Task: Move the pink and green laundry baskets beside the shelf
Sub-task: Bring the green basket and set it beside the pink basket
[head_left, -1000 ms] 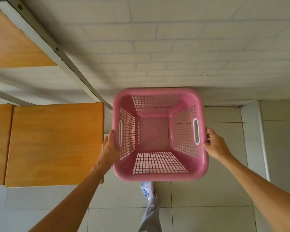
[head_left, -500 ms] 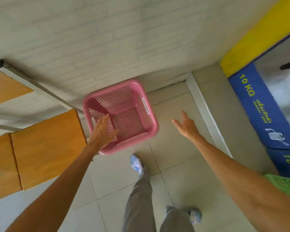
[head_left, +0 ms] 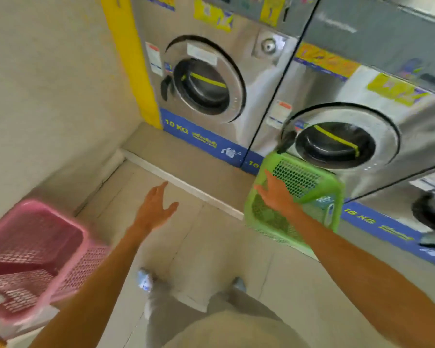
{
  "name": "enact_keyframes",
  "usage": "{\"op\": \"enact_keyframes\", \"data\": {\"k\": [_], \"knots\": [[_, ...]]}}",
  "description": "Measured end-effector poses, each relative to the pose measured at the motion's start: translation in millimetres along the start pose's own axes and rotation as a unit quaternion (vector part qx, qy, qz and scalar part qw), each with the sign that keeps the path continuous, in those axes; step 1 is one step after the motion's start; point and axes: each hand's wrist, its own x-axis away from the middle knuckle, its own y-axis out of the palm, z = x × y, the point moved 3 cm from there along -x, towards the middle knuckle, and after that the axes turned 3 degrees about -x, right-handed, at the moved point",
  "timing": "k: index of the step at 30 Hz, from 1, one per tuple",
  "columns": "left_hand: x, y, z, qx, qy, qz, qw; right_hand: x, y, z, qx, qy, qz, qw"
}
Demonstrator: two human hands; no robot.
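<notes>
Head view, the only one, shows two laundry baskets, two hands and three front-loading washers. The pink basket [head_left: 33,259] stands on the tiled floor [head_left: 211,259] well to the left of the left hand [head_left: 154,209], near the wall [head_left: 48,96], its open mouth facing up toward the camera; its rim looks roughly square, so no long axis can be told. Its left side runs out of the picture and motion blur smears its mesh. The green basket [head_left: 309,197] lies just beyond and under the right hand [head_left: 274,193], in front of the middle washer [head_left: 337,146], tilted in the picture with its mouth up and its longer side running from upper left to lower right. The right arm hides part of its near rim.

Left hand is released, fingers spread, holding nothing, over bare floor between the two baskets. Right hand is also spread open, over the green basket's near left corner; whether it touches the rim cannot be told.

The leftmost washer [head_left: 201,79] stands beyond the left hand. The third washer [head_left: 432,209], far right of the right hand, is cut off by the frame edge. Labels on the washers are mostly too blurred to read.
</notes>
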Motion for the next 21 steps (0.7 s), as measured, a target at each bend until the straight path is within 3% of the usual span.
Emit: {"op": "enact_keyframes", "data": {"k": [5,8,14,19,21], "knots": [[-51.5,79.4,143.6,0.009,0.101,-0.053,0.993,20.4,-63.0,160.4,-0.054,0.099,0.086,0.990],[-84.3,138.4,195.1,-0.011,0.130,-0.094,0.987,18.7,-62.4,242.7,-0.057,0.152,0.084,0.983],[-189.5,276.5,219.6,-0.068,0.141,-0.145,0.977,-35.5,-4.1,412.3,-0.049,0.248,0.115,0.961],[-261.0,354.4,205.2,-0.085,0.093,-0.108,0.986,-74.5,27.8,454.8,-0.077,0.274,0.173,0.943],[-270.8,367.3,198.9,-0.061,0.117,-0.087,0.987,-78.0,34.2,460.2,-0.077,0.268,0.210,0.937]]}}
